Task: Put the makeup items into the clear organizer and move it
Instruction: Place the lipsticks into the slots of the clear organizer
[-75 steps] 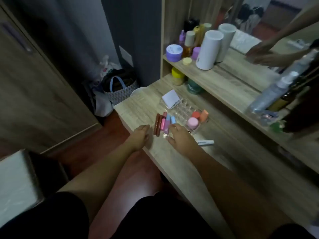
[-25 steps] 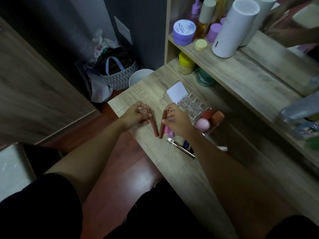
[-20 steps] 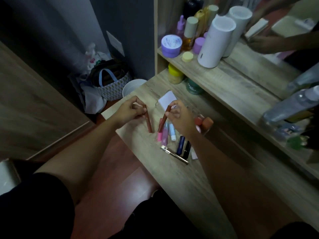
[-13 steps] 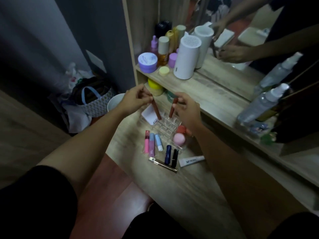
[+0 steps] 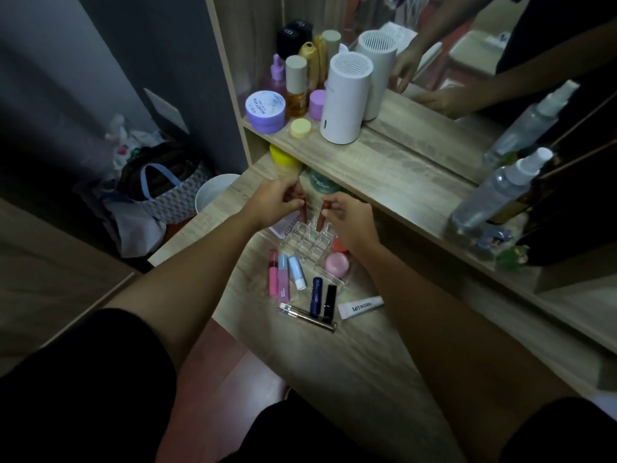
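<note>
The clear organizer (image 5: 312, 243) sits on the wooden desk with a pink sponge (image 5: 337, 265) and an orange one (image 5: 339, 244) in its near part. My left hand (image 5: 275, 202) holds a brown lip tube (image 5: 303, 212) upright over the organizer's far slots. My right hand (image 5: 347, 218) holds a second brown lip tube (image 5: 321, 219) upright beside it. On the desk in front lie a pink tube (image 5: 273, 277), a mauve tube (image 5: 283, 279), a light-blue balm (image 5: 297, 272), a navy tube (image 5: 316, 296), a black lipstick (image 5: 330, 302), a silver-capped wand (image 5: 307, 317) and a white lip cream (image 5: 360, 307).
A white card (image 5: 283, 226) lies at the organizer's left. The shelf above carries a white cylinder device (image 5: 345, 101), a purple jar (image 5: 266, 111) and several bottles. Spray bottles (image 5: 494, 192) stand at right by the mirror. A bag (image 5: 163, 192) and white bin (image 5: 213, 192) are on the floor.
Both hands picked a brown lip tube each off the desk, lifted them upright and carried them over the organizer's far slots, now lower. The remaining tubes lie uncovered.
</note>
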Available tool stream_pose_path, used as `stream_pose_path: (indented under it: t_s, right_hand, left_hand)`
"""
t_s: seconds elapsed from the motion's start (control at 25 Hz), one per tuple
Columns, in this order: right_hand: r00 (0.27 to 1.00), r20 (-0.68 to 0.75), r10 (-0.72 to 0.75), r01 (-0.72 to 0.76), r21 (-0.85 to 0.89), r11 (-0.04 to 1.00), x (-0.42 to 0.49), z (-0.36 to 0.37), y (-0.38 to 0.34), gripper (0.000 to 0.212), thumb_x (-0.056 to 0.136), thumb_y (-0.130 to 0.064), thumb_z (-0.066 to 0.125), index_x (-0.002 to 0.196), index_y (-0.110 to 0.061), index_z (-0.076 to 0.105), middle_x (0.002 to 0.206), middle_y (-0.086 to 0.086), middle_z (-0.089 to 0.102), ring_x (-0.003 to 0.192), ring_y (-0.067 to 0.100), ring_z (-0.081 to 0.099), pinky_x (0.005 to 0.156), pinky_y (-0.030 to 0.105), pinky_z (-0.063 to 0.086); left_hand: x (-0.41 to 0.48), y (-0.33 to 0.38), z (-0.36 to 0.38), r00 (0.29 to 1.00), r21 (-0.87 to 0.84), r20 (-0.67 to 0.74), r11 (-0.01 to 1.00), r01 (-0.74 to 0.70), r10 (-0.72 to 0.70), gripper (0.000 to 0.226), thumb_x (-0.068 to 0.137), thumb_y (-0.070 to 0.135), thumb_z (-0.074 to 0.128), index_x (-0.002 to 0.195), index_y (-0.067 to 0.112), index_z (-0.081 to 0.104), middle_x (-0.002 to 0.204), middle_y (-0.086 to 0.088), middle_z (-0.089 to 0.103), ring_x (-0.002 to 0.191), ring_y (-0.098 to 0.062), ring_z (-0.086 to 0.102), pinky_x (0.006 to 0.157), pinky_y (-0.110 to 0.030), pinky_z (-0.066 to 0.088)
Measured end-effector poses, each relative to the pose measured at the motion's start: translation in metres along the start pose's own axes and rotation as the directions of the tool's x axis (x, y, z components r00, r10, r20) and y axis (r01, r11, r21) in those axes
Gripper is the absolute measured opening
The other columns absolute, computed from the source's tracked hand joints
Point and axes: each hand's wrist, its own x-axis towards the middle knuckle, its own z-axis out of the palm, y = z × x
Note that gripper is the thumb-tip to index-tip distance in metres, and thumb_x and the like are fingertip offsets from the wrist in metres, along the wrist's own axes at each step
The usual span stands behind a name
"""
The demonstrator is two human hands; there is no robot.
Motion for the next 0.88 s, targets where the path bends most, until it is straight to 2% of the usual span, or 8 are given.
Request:
stream_pose_path:
  t_s: [0.08,0.16,0.28,0.4,0.44,0.6,0.76,0.88]
  right_hand:
    - [0.998,0.05,-0.028,0.031,-0.078,0.996,0.002,0.003,0.001,0.022,0.083,0.001,0.064,0.104,-0.004,0.067,0.097,0.013,0.072,0.081,0.016,0.066,0.063,0.002,0.042]
    - [0.996,0.085,-0.026,0.037,-0.121,0.992,0.004,0.005,0.003,0.022,0.083,0.001,0.064,0.105,-0.005,0.067,0.1,0.014,0.072,0.084,0.022,0.069,0.064,0.01,0.045]
    - [0.994,0.111,-0.012,0.031,-0.163,0.986,0.006,0.006,0.003,0.023,0.083,0.0,0.064,0.106,-0.006,0.065,0.103,0.013,0.07,0.082,0.02,0.067,0.059,0.004,0.046]
    - [0.989,0.145,-0.029,0.059,-0.207,0.976,0.008,0.005,0.0,0.031,0.084,-0.001,0.063,0.114,-0.006,0.061,0.11,0.014,0.069,0.097,0.024,0.066,0.085,0.03,0.055]
    - [0.987,0.154,-0.041,0.076,-0.227,0.971,0.009,0.004,-0.001,0.03,0.083,-0.001,0.064,0.113,-0.006,0.062,0.11,0.014,0.068,0.097,0.026,0.066,0.088,0.035,0.054]
    - [0.985,0.166,-0.035,0.079,-0.263,0.962,0.008,0.001,-0.003,0.026,0.08,-0.004,0.068,0.105,-0.01,0.065,0.106,0.011,0.069,0.092,0.025,0.067,0.086,0.039,0.056]
    - [0.985,0.174,-0.021,0.07,-0.279,0.958,0.004,-0.003,-0.006,0.038,0.08,-0.007,0.07,0.116,-0.007,0.06,0.115,0.014,0.066,0.103,0.027,0.063,0.093,0.042,0.053]
    - [0.99,0.136,-0.037,0.072,-0.268,0.961,-0.002,-0.007,-0.01,0.046,0.08,-0.007,0.07,0.123,-0.006,0.054,0.122,0.015,0.06,0.112,0.028,0.058,0.099,0.043,0.048]
  left_hand:
    - [0.0,0.001,0.003,1.0,0.047,0.01,0.999,-0.027,0.026,0.013,0.077,0.005,0.067,0.085,0.007,0.057,0.088,-0.017,0.069,0.085,-0.03,0.065,0.076,-0.031,0.048]
    - [0.001,0.001,0.004,1.0,0.059,0.012,0.998,-0.029,0.029,0.015,0.077,0.005,0.068,0.086,0.008,0.057,0.088,-0.015,0.069,0.085,-0.029,0.065,0.078,-0.032,0.049]
    - [0.002,0.002,0.005,0.999,0.034,0.032,0.999,-0.011,0.01,0.021,0.077,0.004,0.067,0.096,0.008,0.058,0.094,-0.013,0.071,0.088,-0.022,0.066,0.082,-0.031,0.051]
    - [0.004,0.004,0.004,0.999,0.056,0.052,0.998,-0.011,0.008,0.028,0.079,0.004,0.066,0.107,0.005,0.061,0.101,-0.014,0.071,0.091,-0.02,0.065,0.083,-0.023,0.048]
    - [0.004,0.004,0.004,0.999,0.07,0.05,0.998,-0.011,0.008,0.028,0.079,0.005,0.067,0.107,0.005,0.062,0.102,-0.014,0.071,0.092,-0.021,0.066,0.082,-0.022,0.048]
    - [0.006,0.008,0.004,0.998,0.094,0.058,0.996,-0.007,0.001,0.028,0.078,0.006,0.068,0.105,0.005,0.063,0.102,-0.014,0.071,0.091,-0.022,0.067,0.079,-0.019,0.046]
    - [0.006,0.008,0.005,0.998,0.114,0.07,0.993,-0.015,0.007,0.032,0.078,0.006,0.068,0.109,0.006,0.062,0.103,-0.014,0.07,0.091,-0.024,0.067,0.08,-0.023,0.048]
    - [-0.001,0.003,0.001,0.998,0.071,0.034,0.996,0.05,-0.053,0.043,0.078,0.006,0.068,0.12,0.007,0.056,0.114,-0.014,0.066,0.094,-0.024,0.065,0.085,-0.029,0.051]
